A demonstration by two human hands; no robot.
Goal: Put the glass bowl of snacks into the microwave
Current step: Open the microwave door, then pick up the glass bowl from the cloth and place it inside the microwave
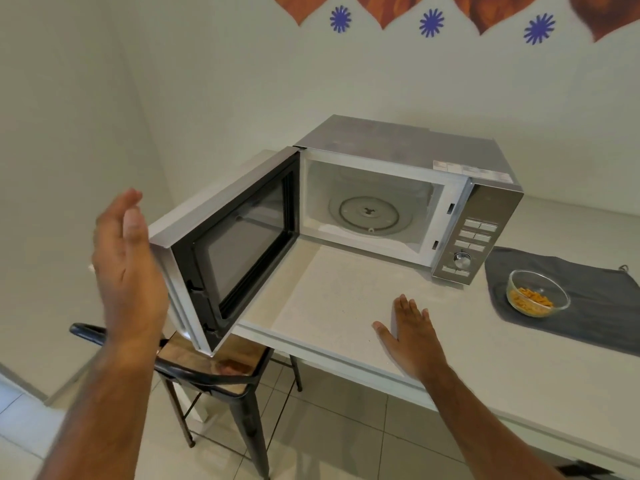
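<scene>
A silver microwave (481,216) stands on the white counter (346,299) with its door (228,244) swung wide open to the left. Inside, the glass turntable (369,213) is bare. The glass bowl (538,293) holding orange snacks rests on a dark grey cloth (588,306) to the right of the microwave. My left hand (128,268) is open beside the door's outer edge, fingers straight. My right hand (412,334) lies flat and open over the counter in front of the microwave, left of the bowl and apart from it.
A stool with a wooden seat and black metal frame (214,368) stands below the open door at the counter's left end. The counter's front edge (346,362) runs diagonally toward the lower right. A tiled floor lies below.
</scene>
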